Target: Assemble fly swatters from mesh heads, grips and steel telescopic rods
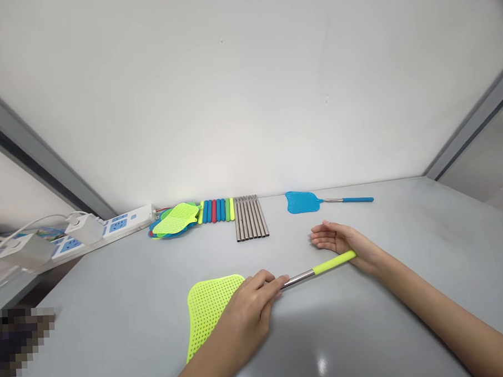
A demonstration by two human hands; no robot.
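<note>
A yellow-green fly swatter (210, 307) lies across the front of the table, with a metal rod and a yellow-green grip sleeve (333, 262). My left hand (256, 305) is closed on the metal rod near the swatter head and covers where the two join. The end of the sleeve touches the base of my right palm. My right hand (339, 243) is open, fingers stretched to the left and slightly curled, not wrapped round the sleeve. Behind it lies a whole blue fly swatter (303, 202) with a blue grip.
Along the wall are a pile of swatter heads (178, 218), a row of coloured grip sleeves (218, 210) and several metal rods (251, 218). White power strips (128, 220) with plugged-in adapters (84, 228) and cables stand on the left. A wall closes off the table's back.
</note>
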